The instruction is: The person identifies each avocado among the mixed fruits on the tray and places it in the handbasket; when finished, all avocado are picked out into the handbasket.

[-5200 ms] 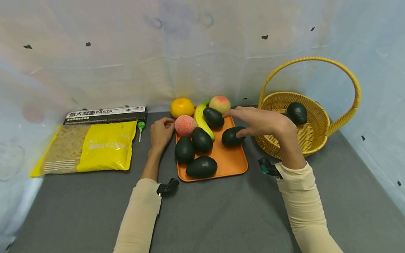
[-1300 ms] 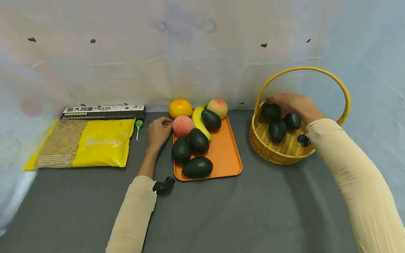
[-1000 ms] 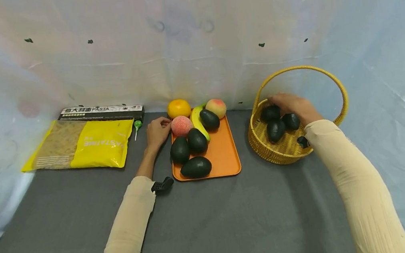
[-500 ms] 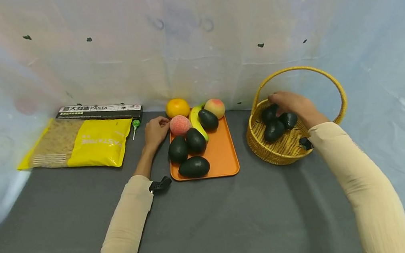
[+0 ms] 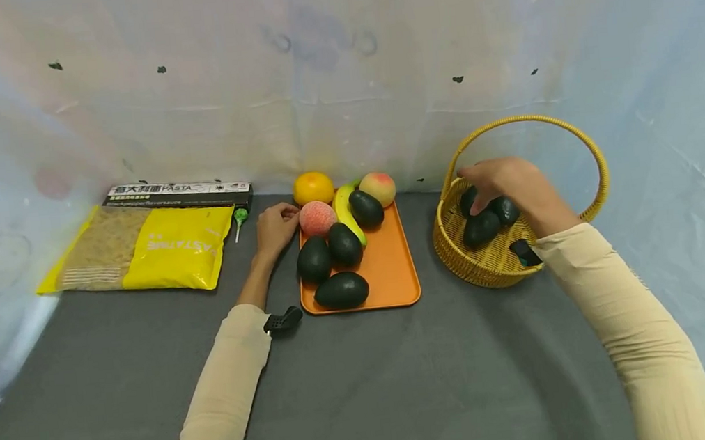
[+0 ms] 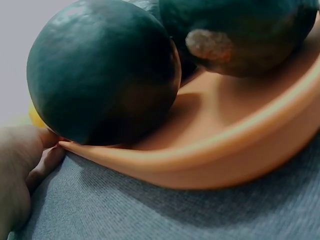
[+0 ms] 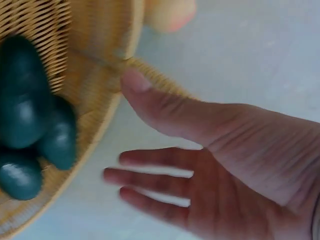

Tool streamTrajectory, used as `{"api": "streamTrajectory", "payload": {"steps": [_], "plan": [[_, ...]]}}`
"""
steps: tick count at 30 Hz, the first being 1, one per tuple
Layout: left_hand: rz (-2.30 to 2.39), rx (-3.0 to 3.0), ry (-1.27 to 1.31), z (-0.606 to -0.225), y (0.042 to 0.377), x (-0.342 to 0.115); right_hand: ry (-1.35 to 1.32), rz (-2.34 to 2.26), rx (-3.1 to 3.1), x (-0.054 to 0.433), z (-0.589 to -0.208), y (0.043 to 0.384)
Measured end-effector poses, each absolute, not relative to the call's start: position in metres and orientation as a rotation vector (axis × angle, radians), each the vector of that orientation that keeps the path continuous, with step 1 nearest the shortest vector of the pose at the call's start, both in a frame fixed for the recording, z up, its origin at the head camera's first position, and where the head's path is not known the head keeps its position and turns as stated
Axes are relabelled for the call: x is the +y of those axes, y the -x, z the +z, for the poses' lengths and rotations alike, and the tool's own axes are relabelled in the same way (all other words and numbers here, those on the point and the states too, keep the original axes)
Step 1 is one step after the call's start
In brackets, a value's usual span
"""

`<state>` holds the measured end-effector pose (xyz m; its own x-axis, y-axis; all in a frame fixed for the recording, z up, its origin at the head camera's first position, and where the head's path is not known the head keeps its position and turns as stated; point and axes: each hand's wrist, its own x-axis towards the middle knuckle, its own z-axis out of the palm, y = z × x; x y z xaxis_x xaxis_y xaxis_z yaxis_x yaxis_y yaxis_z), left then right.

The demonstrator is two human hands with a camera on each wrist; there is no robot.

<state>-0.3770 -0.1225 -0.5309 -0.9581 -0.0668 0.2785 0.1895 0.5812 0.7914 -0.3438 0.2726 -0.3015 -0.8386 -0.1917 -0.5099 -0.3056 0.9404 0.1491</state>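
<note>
My left hand [image 5: 276, 230] pinches the left rim of the orange tray [image 5: 397, 272], beside a fuzzy pink peach [image 5: 317, 219]. The left wrist view shows thumb and finger at the tray's edge, close to a dark green avocado [image 6: 102, 72]. My right hand [image 5: 506, 182] hovers over the yellow wicker basket [image 5: 479, 272], holding nothing, its fingers apart in the right wrist view. Beneath it lie three avocados [image 5: 481, 228], partly covered by the hand in the head view. On the tray are several more avocados [image 5: 342, 291] and a banana [image 5: 345, 210].
An orange-yellow fruit [image 5: 313, 188] and a yellow-red peach [image 5: 378, 188] sit at the tray's back edge. To the left lie a yellow pasta bag [image 5: 141, 249], a black pasta box [image 5: 180, 194] and a green lollipop [image 5: 240, 216]. The basket's tall handle [image 5: 523, 120] arches overhead.
My right hand has gone from the avocado at the tray's right side to the basket, which now holds three avocados instead of one. It has just let go and risen slightly. My left hand stays.
</note>
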Motion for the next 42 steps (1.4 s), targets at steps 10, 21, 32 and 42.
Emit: {"api": "streamTrajectory", "payload": {"steps": [10, 21, 32, 42], "plan": [[-1.289, -2.554, 0.069, -0.541, 0.370, -0.122, 0.112, 0.484, 2.605, 0.217, -0.280, 0.323], [-1.309, -2.541, 0.046, -0.544, 0.370, -0.125, 0.477, 0.317, 2.581, 0.165, -0.276, 0.335], [-1.300, -2.569, 0.064, -0.540, 0.373, -0.121, 1.051, 0.437, 2.535, 0.132, -0.335, 0.363], [-1.292, -2.548, 0.090, -0.532, 0.378, -0.121, 1.205, 0.421, 2.556, 0.131, -0.367, 0.377]]}}
